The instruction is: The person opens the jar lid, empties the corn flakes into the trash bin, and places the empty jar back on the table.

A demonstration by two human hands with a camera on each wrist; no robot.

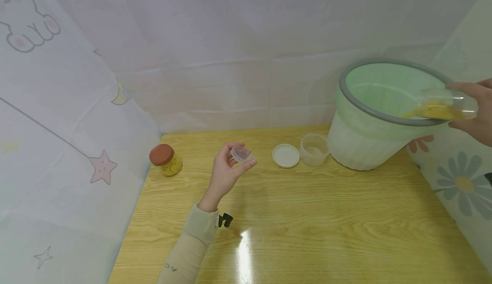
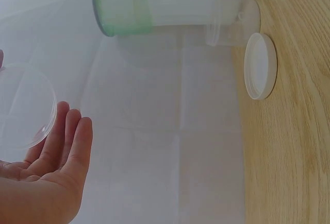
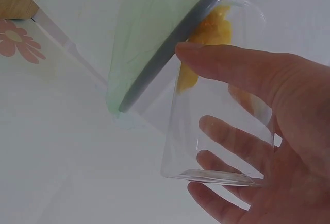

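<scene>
Clearly, a clear, smooth-walled cylindrical container [image 1: 447, 101] was held on its side by the right hand [image 3: 289, 100], whose grip was closed around it near the flat base. Its mouth was pointed over the thick grey rim [image 1: 384, 116] of a tall, tapering, pale green translucent bin [image 1: 361, 136]; whether the rim was touched could not be told. Soft-looking yellow matter [image 1: 442, 112] was gathered along the container's lower side and toward its mouth.

A shallow, transparent disc-shaped lid [image 1: 241, 154] was pinched at its edge between thumb and fingers by the left hand [image 1: 226, 168], so that grip, too, was occupied; it was raised above the pale, wood-grained worktop [image 1: 307, 224], well apart from the bin. The wrist was covered by a beige fabric sleeve [image 1: 201, 224].

On the worktop, a flat, round white lid [image 1: 286, 156] was placed just beside a squat, frosted round tub [image 1: 314, 161], which was set next to the bin's ribbed wall. Near the far left corner, a small rounded see-through jar [image 1: 171, 166] was seen, filled with yellow pieces and topped by a reddish-brown cap [image 1: 161, 154]. The scene was backed by creased, pale cloth [image 1: 215, 92].
</scene>
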